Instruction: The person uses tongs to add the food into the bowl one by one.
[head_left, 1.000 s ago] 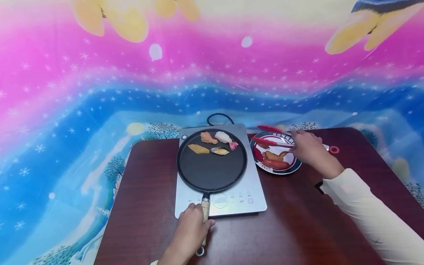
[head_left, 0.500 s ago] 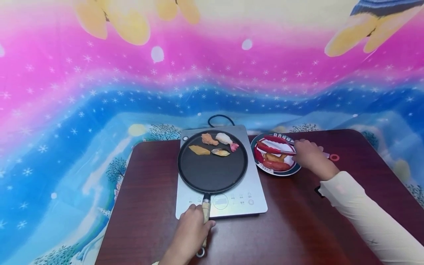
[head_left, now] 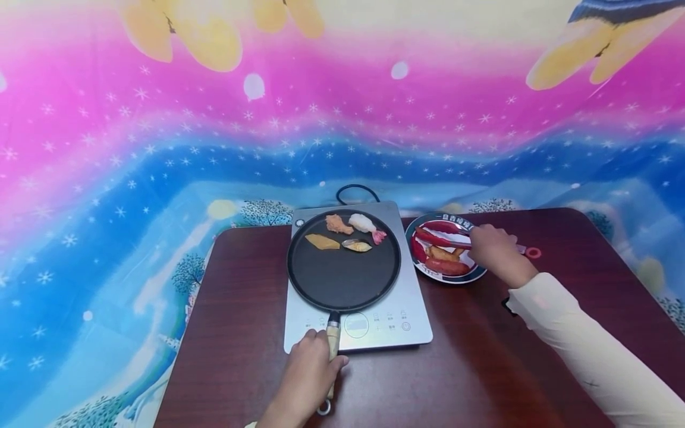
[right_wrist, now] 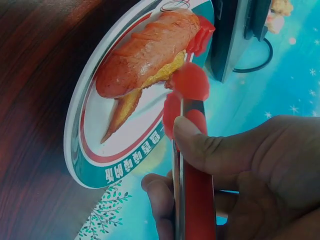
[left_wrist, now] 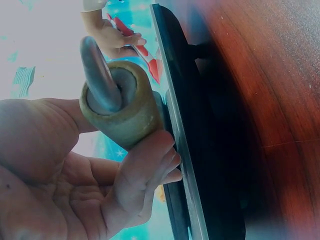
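Observation:
My left hand (head_left: 309, 370) grips the wooden handle (head_left: 333, 336) of a flat black frying pan (head_left: 342, 276); the left wrist view shows the handle's metal hanging loop (left_wrist: 100, 77) close up. My right hand (head_left: 496, 251) holds red-tipped tongs (head_left: 441, 239) over a round plate (head_left: 480, 272) right of the pan. On that plate lie a scored sausage (right_wrist: 150, 55), a brown chicken wing (right_wrist: 122, 112) partly beneath it, and a red piece (right_wrist: 202, 36). The tongs' tips stand near each other. Whether they touch anything on the plate, I cannot tell.
The pan rests on a silver induction cooker (head_left: 414, 333). In it lie a fried chicken piece (head_left: 339, 224), a white piece with a pink shrimp tail (head_left: 363, 223), a yellow slice (head_left: 323, 241) and a mussel-like piece (head_left: 357, 245). A printed cloth (head_left: 299, 154) hangs behind the dark table (head_left: 230, 309).
The tongs have come down toward the plate and their arms have drawn closer together. My right hand has shifted slightly down and left lately. My left hand keeps its grip on the pan handle.

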The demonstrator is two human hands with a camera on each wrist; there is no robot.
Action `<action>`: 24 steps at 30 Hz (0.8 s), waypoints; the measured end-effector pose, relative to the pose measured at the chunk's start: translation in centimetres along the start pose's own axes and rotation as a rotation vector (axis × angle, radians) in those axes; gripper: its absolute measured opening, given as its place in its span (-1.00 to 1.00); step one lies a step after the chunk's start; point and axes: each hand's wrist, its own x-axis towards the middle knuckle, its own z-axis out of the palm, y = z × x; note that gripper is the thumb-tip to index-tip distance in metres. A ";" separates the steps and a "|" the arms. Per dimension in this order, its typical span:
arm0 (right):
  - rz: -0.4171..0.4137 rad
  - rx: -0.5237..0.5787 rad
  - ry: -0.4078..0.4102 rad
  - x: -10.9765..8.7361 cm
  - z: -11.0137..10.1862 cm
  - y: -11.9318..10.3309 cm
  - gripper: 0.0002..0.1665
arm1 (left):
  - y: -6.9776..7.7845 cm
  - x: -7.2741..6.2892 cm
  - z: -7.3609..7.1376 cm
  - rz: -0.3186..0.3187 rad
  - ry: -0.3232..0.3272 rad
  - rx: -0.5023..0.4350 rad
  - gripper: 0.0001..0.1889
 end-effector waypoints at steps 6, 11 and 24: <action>0.020 0.008 -0.006 0.3 0.0 0.0 -0.52 | 0.0 0.1 0.0 -0.003 -0.008 -0.009 -0.56; 0.017 0.018 0.019 0.4 0.3 0.4 -0.56 | 0.0 0.1 0.0 0.000 -0.011 -0.008 -0.56; -0.026 0.002 0.095 0.2 1.2 0.9 -0.61 | -0.1 0.2 0.0 0.005 -0.010 -0.015 -0.57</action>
